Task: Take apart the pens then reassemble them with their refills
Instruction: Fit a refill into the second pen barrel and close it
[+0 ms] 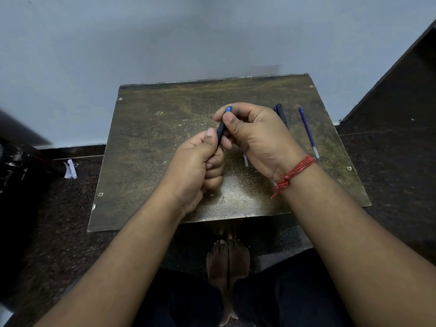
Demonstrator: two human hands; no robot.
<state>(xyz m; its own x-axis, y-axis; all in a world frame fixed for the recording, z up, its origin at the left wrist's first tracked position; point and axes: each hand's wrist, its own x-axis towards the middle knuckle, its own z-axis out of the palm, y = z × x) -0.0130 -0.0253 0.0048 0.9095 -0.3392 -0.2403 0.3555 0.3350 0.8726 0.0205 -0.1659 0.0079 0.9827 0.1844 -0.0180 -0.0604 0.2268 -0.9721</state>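
Pens mid-job: your left hand [200, 161] and right hand [254, 135] both grip one dark pen [221, 132], blue tip out — apparently going back together. On the table [153, 138], a loose refill [308, 132] and another pen [281, 114] wait.

The lower end of the dark pen [221, 131] is buried inside the left hand [197, 168], and the right hand [253, 138] covers part of its upper end, so any joint there cannot be seen. At 2 o'clock from the hands, a second dark pen [282, 114] is partly hidden behind the right hand. A pale stick [245, 159] shows only its end below the right palm. At 9 o'clock a dark blurred object [21, 128] is cut by the left edge.
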